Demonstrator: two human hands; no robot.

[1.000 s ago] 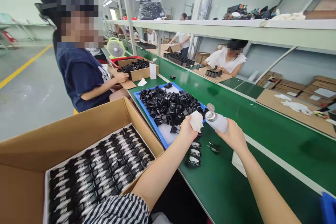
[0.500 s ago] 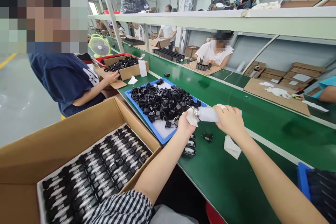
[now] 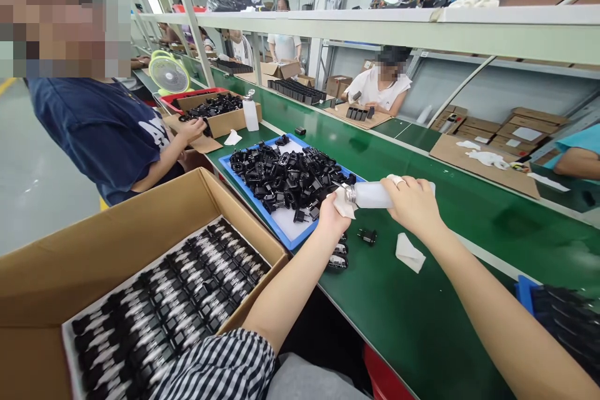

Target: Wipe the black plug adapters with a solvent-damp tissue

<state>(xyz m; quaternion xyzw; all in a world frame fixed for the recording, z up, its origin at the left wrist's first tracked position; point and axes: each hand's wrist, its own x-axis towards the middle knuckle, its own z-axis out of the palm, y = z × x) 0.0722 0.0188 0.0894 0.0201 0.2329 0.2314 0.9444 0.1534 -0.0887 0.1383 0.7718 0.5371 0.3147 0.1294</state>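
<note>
My right hand is wrapped round the base end of a translucent white bottle, which lies on its side in the air. Its metal cap points left, against a white cloth. That cloth is pinched in my left hand, just over the right edge of a blue tray heaped with black plug adapters. A single black plug lies on the green table below the bottle. Partly hidden by my left wrist, a few black pieces sit at the table edge.
A folded white cloth lies right of the plug. At my left stands a cardboard box with rows of black parts. A co-worker handles parts near another box; a second bottle stands there. A blue tray is at right.
The view has shifted slightly. My hands keep the bottle's cap against the cloth, the bottle now closer to level. The co-worker at left has moved an arm slightly.
</note>
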